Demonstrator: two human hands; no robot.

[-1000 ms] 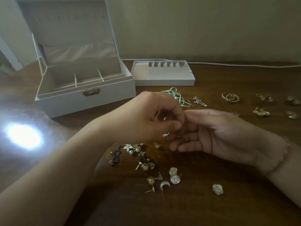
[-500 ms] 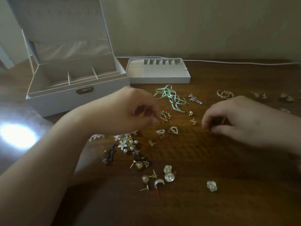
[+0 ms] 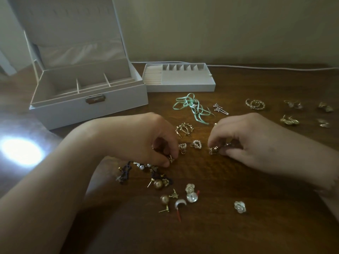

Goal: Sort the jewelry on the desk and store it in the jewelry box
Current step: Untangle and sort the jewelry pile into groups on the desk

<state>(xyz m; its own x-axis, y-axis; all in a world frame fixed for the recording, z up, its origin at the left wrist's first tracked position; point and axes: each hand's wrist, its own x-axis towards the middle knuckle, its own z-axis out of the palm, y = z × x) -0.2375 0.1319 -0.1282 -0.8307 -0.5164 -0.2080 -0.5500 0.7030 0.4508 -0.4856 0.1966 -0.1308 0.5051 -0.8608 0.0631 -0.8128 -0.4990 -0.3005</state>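
Note:
The white jewelry box (image 3: 88, 110) stands open at the back left, its lid upright and its compartments bare. My left hand (image 3: 146, 138) is down on the desk, fingertips pinched on a small gold earring (image 3: 171, 159) at the edge of a pile of pearl and gold pieces (image 3: 157, 182). My right hand (image 3: 244, 142) pinches a small gold earring (image 3: 213, 150) against the wood. Two pearl heart earrings (image 3: 190, 145) lie between the hands, with gold hoops (image 3: 184, 129) just behind them.
A removable white tray (image 3: 183, 87) with small slots sits right of the box. A mint ribbon piece (image 3: 192, 107), silver studs (image 3: 220, 108) and paired gold earrings (image 3: 255, 104) lie across the back right. White flower studs (image 3: 240, 206) rest near the front. A white cable (image 3: 275, 68) runs along the wall.
My hands were together one second ago; they have parted and dropped to the desk. The left reached down to the pile's edge, the right came back toward the middle with a gold piece.

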